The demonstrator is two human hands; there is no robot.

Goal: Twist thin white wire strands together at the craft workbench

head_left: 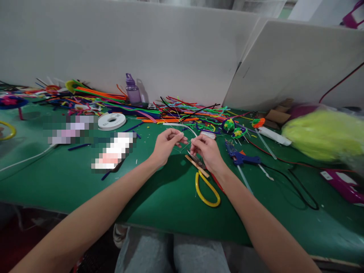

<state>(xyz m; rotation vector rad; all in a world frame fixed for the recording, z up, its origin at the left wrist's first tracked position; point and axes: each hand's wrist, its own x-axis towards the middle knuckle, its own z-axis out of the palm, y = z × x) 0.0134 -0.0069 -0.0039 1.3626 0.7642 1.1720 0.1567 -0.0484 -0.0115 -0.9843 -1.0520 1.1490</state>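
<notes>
A fine pale strand is pinched between the nearly closed fingertips of the left hand and the right hand, above a green table where scissors are laid; the table is backed by a pale panel.

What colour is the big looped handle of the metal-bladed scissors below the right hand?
The big looped scissor handle is glossy yellow; the head view shows it.

From my head, the single camera looks forward and down, close over the green table, pale panel at twelve o'clock, my lap at six.
</notes>
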